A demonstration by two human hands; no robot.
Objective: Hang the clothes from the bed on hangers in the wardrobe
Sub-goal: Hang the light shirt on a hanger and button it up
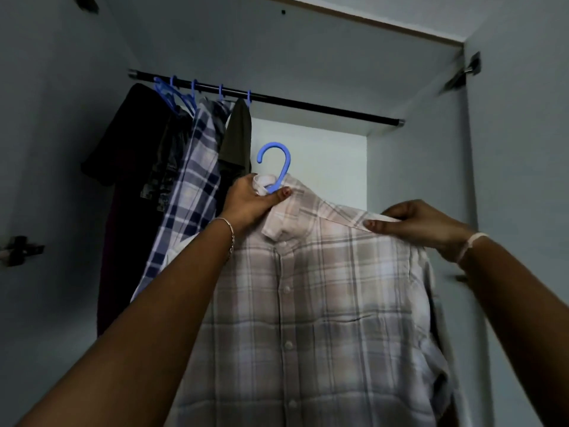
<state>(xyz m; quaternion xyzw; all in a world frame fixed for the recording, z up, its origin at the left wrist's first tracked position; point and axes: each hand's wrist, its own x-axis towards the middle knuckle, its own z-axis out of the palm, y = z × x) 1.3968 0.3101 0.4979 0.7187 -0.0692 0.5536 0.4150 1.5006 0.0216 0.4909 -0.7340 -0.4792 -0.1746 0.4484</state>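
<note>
Pale checked shirt (308,303) on its hanger, held up just short of the rail.

Nearest, the left hand (249,198) grips the collar together with the neck of the blue hanger (277,163), while the right hand (421,224) pinches the shirt's shoulder seam and holds it spread. The shirt is buttoned and hangs in the air before the open wardrobe (508,180), below the rail (323,107). Further in, dark garments and a blue checked shirt (191,186) hang bunched at the rail's left end. This looks like the hanging step: the hook must next rise over the rail, right of those clothes, before either hand lets go.
</note>
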